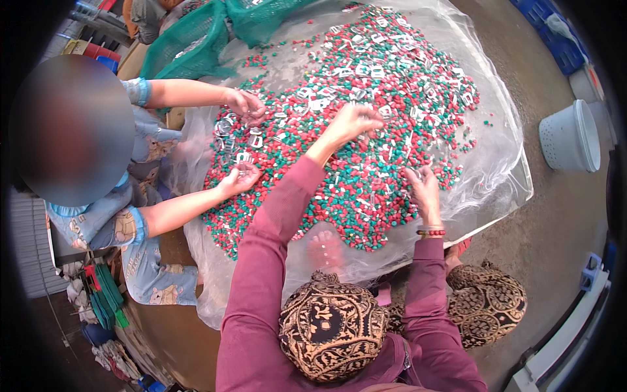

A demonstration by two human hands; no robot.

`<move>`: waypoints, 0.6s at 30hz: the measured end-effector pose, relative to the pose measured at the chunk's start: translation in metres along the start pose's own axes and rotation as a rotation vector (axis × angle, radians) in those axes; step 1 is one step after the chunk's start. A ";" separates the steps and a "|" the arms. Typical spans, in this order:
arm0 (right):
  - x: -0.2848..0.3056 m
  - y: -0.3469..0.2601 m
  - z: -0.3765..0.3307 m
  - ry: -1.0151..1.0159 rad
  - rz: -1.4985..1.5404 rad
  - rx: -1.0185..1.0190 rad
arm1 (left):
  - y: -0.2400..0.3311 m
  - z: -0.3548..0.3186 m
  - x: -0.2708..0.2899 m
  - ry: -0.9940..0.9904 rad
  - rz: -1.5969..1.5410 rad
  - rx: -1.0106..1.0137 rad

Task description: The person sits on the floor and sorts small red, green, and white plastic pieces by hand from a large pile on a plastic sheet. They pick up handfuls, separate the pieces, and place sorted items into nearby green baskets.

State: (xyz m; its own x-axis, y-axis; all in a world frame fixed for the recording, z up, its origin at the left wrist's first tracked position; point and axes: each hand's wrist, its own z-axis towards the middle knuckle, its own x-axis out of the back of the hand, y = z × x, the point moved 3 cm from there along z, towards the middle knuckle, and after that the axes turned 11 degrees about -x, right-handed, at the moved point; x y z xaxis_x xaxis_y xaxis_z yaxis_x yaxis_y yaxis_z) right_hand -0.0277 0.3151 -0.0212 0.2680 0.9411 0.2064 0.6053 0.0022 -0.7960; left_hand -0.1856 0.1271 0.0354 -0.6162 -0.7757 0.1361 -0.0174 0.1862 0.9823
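A wide heap of small red and green plastic pieces [359, 173] covers the middle of the sheet, with several white and clear plastic bits [318, 104] scattered through it. Over the heap's centre reaches my left hand [353, 125], its fingers curled and pinched beside some white bits; whatever is in them is too small to make out. My right hand [425, 191], with a red bead bracelet at the wrist, is at the heap's right near side. Its fingertips are drawn together close to the pieces, and their contents cannot be made out.
Translucent plastic sheeting [483, 137] lies under the heap. At the left a co-worker's two hands [243, 176] are over the pieces. Green mesh baskets [189, 46] stand at the far left, a pale perforated bucket [565, 140] at the right. My patterned knee [333, 326] is in front.
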 end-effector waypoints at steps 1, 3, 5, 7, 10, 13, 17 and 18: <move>-0.003 0.001 -0.004 -0.093 0.246 -0.093 | 0.006 0.021 -0.007 -0.050 0.286 -0.035; -0.020 -0.012 -0.013 -0.227 0.684 -0.147 | -0.038 0.055 -0.006 0.134 0.957 -0.432; -0.012 0.002 0.006 -0.289 0.930 -0.163 | -0.030 0.071 -0.043 0.041 1.107 -0.351; -0.019 0.000 0.011 -0.355 1.097 -0.199 | -0.034 0.078 -0.046 0.041 1.162 -0.286; -0.028 -0.007 0.014 -0.489 1.232 -0.318 | -0.044 0.063 -0.026 0.023 1.127 -0.264; -0.022 -0.002 0.014 -0.543 1.301 -0.237 | -0.025 0.038 -0.009 0.088 0.420 0.099; -0.026 0.001 0.010 -0.367 1.099 -0.275 | -0.036 -0.008 0.024 0.184 0.855 -0.091; -0.021 -0.006 0.008 -0.290 1.092 -0.294 | -0.022 -0.006 0.014 0.187 0.609 0.066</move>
State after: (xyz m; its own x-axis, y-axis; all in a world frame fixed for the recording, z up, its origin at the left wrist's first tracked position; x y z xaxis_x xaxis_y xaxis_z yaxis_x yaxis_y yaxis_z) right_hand -0.0425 0.2979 -0.0254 0.5950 0.4368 -0.6747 0.3195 -0.8988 -0.3001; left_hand -0.1892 0.1082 0.0166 -0.3836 -0.6103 0.6931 0.2400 0.6589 0.7130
